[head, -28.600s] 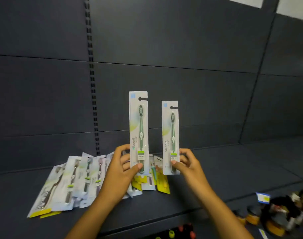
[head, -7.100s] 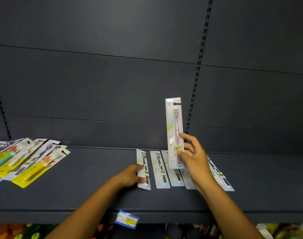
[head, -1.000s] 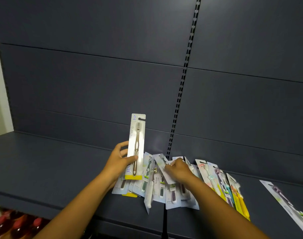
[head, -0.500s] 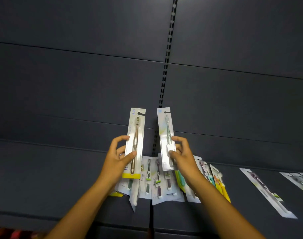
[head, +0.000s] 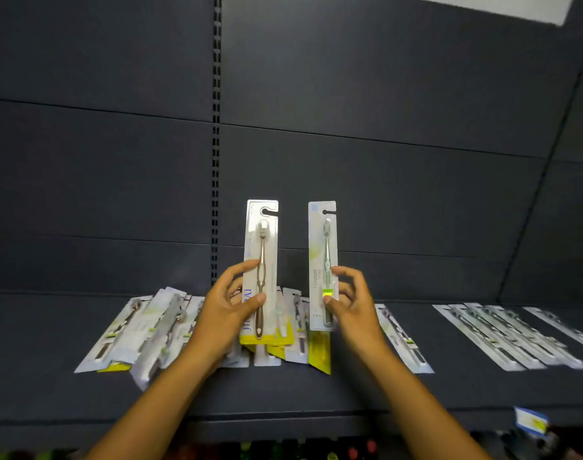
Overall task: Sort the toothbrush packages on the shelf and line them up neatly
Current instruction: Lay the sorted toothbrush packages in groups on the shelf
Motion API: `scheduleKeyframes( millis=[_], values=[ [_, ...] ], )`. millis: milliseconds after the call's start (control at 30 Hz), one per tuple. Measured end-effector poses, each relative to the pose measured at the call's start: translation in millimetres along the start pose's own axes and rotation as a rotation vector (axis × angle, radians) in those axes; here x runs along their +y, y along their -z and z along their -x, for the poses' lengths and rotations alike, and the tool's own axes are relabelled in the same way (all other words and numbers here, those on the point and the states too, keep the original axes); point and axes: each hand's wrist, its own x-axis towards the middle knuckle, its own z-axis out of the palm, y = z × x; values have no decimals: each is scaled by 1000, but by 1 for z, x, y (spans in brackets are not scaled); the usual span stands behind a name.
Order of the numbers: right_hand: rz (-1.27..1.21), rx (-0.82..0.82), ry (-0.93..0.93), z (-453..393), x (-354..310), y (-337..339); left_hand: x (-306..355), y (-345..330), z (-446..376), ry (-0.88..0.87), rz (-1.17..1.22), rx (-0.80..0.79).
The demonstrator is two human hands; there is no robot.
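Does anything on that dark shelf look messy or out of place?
Yes. The heap of white and yellow toothbrush packages behind the hands overlaps and fans at different angles, unlike the row of white toothbrush packages lying parallel at the right. The left hand and right hand each hold one package upright.

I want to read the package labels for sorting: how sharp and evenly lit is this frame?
Head view: the two held packages are fairly sharp with mild glare, print only partly legible; the pile on the shelf and the right row are motion-blurred; lighting dim; wide-angle distortion bends the edges.
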Motion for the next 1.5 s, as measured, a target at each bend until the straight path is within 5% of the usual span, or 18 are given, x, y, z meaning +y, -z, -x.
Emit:
scheduleKeyframes(
  millis=[467, 1067, 1500],
  values=[
    [49, 96, -35, 31, 8, 194, -9, -195, 11, 88, 115, -137],
    [177, 302, -16, -35, 47, 368, -69, -386, -91, 83, 237, -323],
    [112, 174, -67, -70, 75, 478, -73, -487, -95, 84, 186, -173]
  ],
)
